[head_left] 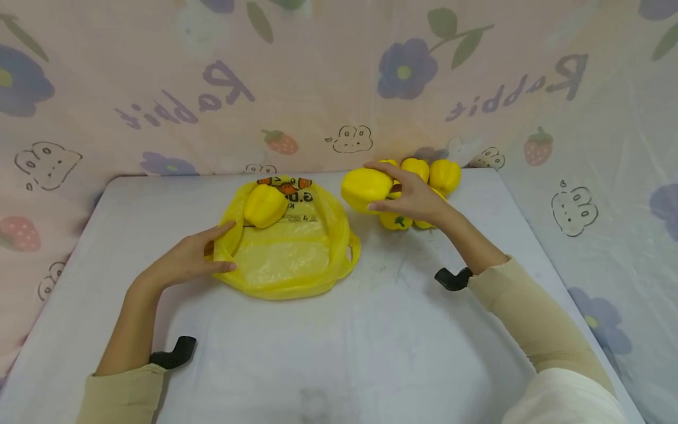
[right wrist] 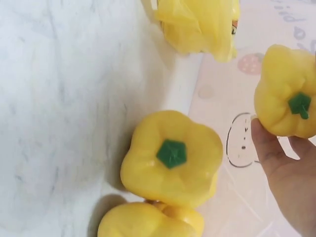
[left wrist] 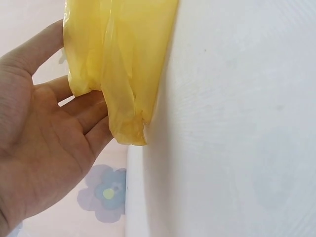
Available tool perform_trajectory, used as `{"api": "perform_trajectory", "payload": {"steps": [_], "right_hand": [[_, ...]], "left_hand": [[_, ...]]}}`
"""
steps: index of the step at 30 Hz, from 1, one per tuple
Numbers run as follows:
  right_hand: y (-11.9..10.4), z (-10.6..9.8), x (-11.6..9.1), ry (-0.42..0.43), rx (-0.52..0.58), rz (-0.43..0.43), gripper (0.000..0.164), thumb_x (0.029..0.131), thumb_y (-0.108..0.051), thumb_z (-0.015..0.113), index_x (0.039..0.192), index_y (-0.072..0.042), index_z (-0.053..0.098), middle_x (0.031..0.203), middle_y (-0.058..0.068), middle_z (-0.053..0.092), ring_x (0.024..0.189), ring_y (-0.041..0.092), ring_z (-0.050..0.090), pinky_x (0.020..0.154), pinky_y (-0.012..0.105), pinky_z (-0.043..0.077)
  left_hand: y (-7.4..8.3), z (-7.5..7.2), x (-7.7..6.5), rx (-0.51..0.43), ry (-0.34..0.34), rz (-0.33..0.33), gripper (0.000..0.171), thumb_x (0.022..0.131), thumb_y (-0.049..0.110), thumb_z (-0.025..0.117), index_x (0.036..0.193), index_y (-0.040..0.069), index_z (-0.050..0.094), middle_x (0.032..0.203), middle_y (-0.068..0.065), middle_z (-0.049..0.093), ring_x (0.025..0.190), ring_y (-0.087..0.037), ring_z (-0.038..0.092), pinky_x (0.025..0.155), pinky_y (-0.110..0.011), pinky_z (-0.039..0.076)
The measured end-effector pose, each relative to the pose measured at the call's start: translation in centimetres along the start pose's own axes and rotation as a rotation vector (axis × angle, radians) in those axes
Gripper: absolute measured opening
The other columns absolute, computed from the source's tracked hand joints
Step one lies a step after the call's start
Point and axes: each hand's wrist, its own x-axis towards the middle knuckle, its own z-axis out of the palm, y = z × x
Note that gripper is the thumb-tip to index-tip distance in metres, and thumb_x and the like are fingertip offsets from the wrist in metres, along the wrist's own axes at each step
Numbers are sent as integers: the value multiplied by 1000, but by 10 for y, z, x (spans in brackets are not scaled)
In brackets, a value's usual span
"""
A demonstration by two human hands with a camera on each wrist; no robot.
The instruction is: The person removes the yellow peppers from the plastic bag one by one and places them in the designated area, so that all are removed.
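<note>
My left hand [head_left: 185, 256] grips the left rim of a yellow plastic bag [head_left: 281, 259], which lies spread with its mouth held wide. In the left wrist view, the bag's folded edge [left wrist: 118, 74] hangs against the fingers, hiding some fingertips. One yellow bell pepper [head_left: 265, 206] sits in the bag at its far left. To the right of the bag, my right hand [head_left: 410, 194] holds another yellow bell pepper [head_left: 365, 189] between thumb and fingers, lifted off the table. Its green stem [right wrist: 299, 104] shows in the right wrist view.
Several more yellow bell peppers [head_left: 445, 176] are grouped at the back of the white table [head_left: 339, 353], partly behind my right hand. A printed curtain [head_left: 318, 76] hangs behind the table. Black curved pieces [head_left: 175, 352] stick out at both wrists.
</note>
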Motion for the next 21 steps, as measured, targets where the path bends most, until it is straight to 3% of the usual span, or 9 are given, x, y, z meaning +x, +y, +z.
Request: {"api": "perform_trajectory", "payload": {"steps": [5,9,21], "right_hand": [[8,-6,-2,25,-22,2,78,86,-34,80,152,-29,39,148,1,44,119,24,54,101,45,48],[11,-10,-4,40,-34,54,81,86,-38,79,154,-26,36,145,4,43,117,26,54,101,46,48],[22,-31,-22,110,-55,118,78,88,-35,76,154,-29,35,151,8,40,125,30,49,107,52,42]], "left_hand": [[1,-2,1,16,2,5,94,85,45,77,157,8,28,156,-27,31,142,-48,27,112,-66,26],[3,-2,1,16,3,-5,94,86,45,77,157,9,28,156,-27,30,142,-48,27,112,-65,26],[2,-1,1,10,22,-16,94,84,44,78,158,14,28,157,-25,30,142,-47,29,111,-66,27]]}}
